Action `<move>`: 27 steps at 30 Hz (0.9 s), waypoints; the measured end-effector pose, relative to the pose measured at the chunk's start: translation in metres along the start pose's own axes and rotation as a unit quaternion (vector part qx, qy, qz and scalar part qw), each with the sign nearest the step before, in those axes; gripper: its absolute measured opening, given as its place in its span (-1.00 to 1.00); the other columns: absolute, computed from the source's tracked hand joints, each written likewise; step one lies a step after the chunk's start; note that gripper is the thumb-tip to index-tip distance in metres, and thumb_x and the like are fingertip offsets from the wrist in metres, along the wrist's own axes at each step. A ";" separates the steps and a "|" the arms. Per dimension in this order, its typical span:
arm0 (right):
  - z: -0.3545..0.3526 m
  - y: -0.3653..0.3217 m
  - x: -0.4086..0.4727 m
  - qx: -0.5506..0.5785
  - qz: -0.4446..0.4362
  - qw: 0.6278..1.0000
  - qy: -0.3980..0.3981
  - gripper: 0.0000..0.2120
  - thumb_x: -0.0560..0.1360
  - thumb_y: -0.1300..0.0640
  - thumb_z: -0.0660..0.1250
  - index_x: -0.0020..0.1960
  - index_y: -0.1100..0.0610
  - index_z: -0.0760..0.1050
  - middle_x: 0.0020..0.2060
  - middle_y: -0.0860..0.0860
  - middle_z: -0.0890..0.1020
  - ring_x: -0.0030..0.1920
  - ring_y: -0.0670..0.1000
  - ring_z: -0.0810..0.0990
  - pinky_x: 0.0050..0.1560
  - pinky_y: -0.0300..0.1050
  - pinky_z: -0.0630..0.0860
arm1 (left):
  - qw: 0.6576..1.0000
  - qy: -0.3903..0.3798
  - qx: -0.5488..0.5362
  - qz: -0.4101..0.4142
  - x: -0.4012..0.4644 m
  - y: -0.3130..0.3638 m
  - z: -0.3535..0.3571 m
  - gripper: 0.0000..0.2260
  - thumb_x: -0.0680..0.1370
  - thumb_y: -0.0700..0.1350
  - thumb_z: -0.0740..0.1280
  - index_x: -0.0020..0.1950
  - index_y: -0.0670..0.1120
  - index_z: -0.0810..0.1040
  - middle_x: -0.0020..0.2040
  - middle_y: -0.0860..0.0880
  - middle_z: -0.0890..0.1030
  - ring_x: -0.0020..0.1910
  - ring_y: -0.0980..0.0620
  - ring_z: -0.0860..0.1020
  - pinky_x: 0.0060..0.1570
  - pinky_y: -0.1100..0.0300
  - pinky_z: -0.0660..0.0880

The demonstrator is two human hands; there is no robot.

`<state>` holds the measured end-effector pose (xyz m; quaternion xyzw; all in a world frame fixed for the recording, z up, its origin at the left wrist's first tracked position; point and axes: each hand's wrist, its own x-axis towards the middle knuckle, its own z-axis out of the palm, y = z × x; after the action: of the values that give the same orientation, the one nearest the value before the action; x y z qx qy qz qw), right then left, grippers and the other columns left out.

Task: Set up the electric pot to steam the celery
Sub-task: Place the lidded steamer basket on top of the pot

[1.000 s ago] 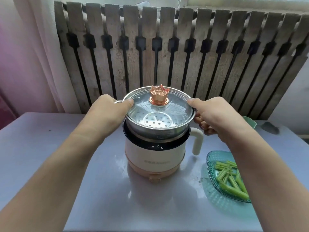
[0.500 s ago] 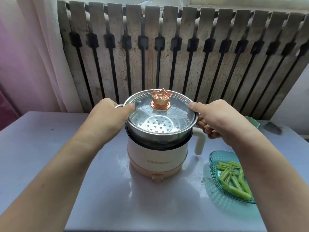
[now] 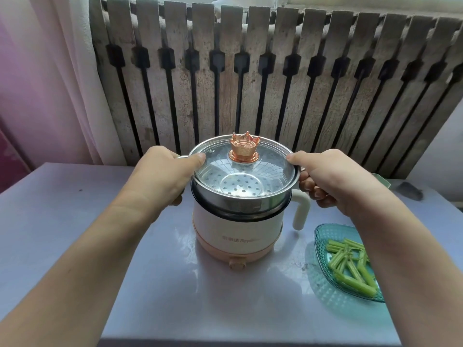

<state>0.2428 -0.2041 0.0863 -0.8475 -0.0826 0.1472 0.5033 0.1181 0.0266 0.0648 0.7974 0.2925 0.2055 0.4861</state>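
A white electric pot [image 3: 238,229] with a peach base and a side handle stands mid-table. A steel steamer basket [image 3: 245,200] with a perforated floor sits in its mouth, under a glass lid [image 3: 250,169] with a copper crown knob [image 3: 244,147]. My left hand [image 3: 162,174] grips the basket's left handle, thumb on the lid rim. My right hand [image 3: 333,179] grips the right handle the same way. Cut celery sticks [image 3: 350,266] lie on a teal glass dish [image 3: 325,236] to the right.
The grey table [image 3: 75,221] ends at a near edge below my forearms. A weathered slatted wooden screen [image 3: 250,83] stands right behind the pot. A pale curtain [image 3: 50,83] hangs at the left. A dark smudge [image 3: 408,190] marks the far right of the table.
Both hands have lowered the lidded steamer basket from just above the pot down into its mouth, and the gap under the basket has closed.
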 end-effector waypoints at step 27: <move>-0.006 0.005 0.007 0.002 0.013 0.999 -0.036 -0.56 0.46 -0.22 0.34 -0.39 0.07 0.38 -0.64 -0.05 0.35 -0.67 -0.03 0.23 -0.55 -0.30 0.20 | 0.988 0.042 0.143 0.036 0.002 -0.001 -0.015 -0.50 0.50 0.41 0.39 -0.07 -0.04 0.65 -0.34 0.02 0.58 -0.41 0.02 0.47 -0.35 0.14 0.40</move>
<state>0.2514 -0.2100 0.0836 -0.8418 -0.0899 0.1842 0.4994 0.1097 0.0379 0.0703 0.8595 0.3096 0.2122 0.3468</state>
